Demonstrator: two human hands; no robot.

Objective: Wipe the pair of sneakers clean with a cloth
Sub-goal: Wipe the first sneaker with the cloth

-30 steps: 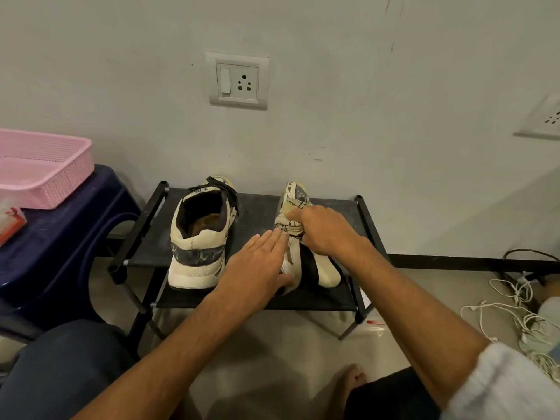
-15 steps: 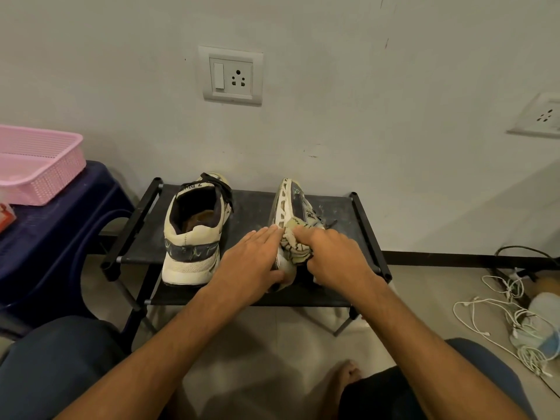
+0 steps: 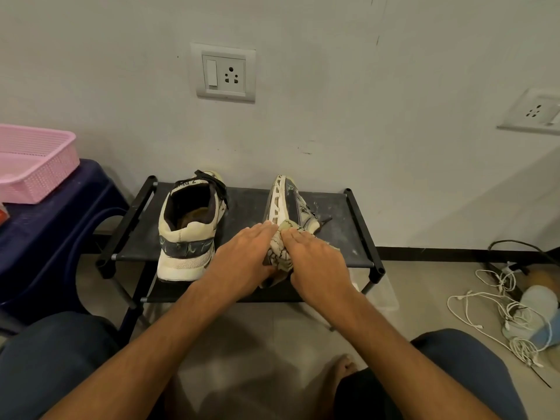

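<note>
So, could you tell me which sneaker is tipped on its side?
The right sneaker with the cloth on it; the left sneaker stands upright.

Creased cloth (image 3: 280,253), sideways sneaker (image 3: 288,201), upright sneaker (image 3: 188,234)

Little can be read here. The left sneaker (image 3: 188,237) carries a black strip (image 3: 194,184) across the top of its tongue with white lettering. Only a character like "7" or "Z" at the strip's right end comes through, and the rest is too small to make out. The right sneaker (image 3: 291,201), lying on its side, shows a pale mark (image 3: 304,209) on its grey side panel that may be a letter "N", too blurred to be sure. The zigzag shapes along its sole edge (image 3: 277,204) resemble letters, but whether they are lettering or tread cannot be told.
</note>
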